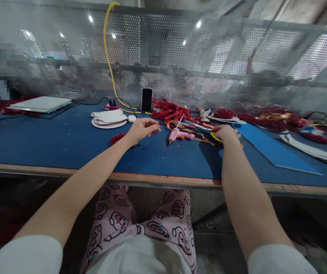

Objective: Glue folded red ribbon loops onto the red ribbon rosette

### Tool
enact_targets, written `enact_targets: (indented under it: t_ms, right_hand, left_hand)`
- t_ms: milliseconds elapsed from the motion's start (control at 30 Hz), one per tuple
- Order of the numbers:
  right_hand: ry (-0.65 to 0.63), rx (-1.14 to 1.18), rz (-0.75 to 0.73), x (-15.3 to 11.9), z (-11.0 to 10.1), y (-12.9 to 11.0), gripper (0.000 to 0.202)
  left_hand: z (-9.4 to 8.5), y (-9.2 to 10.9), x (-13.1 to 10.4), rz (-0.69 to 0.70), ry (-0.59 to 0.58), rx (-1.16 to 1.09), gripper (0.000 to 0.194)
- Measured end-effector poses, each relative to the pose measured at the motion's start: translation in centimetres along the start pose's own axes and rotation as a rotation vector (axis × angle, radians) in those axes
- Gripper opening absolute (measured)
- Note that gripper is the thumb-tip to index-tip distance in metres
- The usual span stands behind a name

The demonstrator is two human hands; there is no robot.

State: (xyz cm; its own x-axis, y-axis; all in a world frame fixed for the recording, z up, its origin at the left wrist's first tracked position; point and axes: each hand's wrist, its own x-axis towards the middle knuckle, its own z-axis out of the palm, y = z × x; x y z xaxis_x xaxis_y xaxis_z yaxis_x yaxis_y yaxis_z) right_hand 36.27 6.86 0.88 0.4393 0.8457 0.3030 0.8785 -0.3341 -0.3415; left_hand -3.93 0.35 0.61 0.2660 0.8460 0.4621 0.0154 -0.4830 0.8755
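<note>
My left hand [143, 130] is over the middle of the blue table, its fingers pinched on a small red piece [154, 132]. Under that wrist lies a dark red fuzzy piece [117, 139]. My right hand [226, 134] is closed at scissors with a yellow handle [216, 137], whose metal blades point left. Between the hands a pink glue gun [180, 135] rests on the table, nozzle toward me. Behind it is a heap of red ribbon [172, 111], with gold ribbon strips around the gun.
White oval pieces [109, 118] are stacked at centre left, beside a standing phone [146, 100]. A blue board [277, 150] and white strips [311, 149] lie right. A perforated metal screen [163, 57] stands behind. The table's front edge [166, 179] runs below my forearms.
</note>
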Motion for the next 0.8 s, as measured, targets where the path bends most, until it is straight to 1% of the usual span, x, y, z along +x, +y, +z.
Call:
enact_targets:
  t_ms: [33,100,233,400,467,533,633,700,733,800]
  right_hand:
    - [-0.010,-0.035,0.040,-0.3,-0.3,-0.2,0.018]
    - [-0.018,-0.087,0.071,-0.8,-0.8,-0.7,0.026]
    - [-0.043,-0.113,0.013,-1.2,-1.2,-1.3,0.034]
    - [-0.116,-0.067,0.054,-1.3,-1.6,-1.6,0.044]
    - [-0.105,-0.063,0.033,-1.5,-1.9,-1.9,0.047]
    - [-0.066,-0.060,-0.002,-1.7,-2.1,-2.3,0.049]
    - [0.046,-0.013,-0.122,-2.4,-2.3,-3.5,0.044]
    - [0.136,0.041,-0.278,-3.0,-2.2,-4.8,0.041]
    - [0.166,0.062,-0.372,-3.4,-2.1,-5.5,0.041]
    - [0.221,0.079,-0.512,-4.3,-1.9,-7.2,0.041]
  left_hand:
    - [0.0,0.0,0.0,0.003,-0.005,0.002,0.025]
    - [0.0,0.0,0.0,0.005,-0.010,0.005,0.024]
    - [-0.1,-0.1,0.1,0.031,-0.028,0.002,0.023]
    - [-0.1,0.1,0.1,0.047,-0.010,-0.007,0.014]
    - [0.0,0.2,0.1,0.040,0.001,-0.013,0.011]
    - [0.1,0.4,0.0,0.033,0.010,-0.020,0.009]
    - [0.2,0.6,0.0,0.022,0.012,-0.022,0.010]
    - [0.2,0.6,0.0,0.017,0.008,-0.019,0.009]
    - [0.2,0.7,0.0,0.016,0.004,-0.016,0.008]
    - [0.2,0.6,0.0,0.014,-0.005,-0.010,0.006]
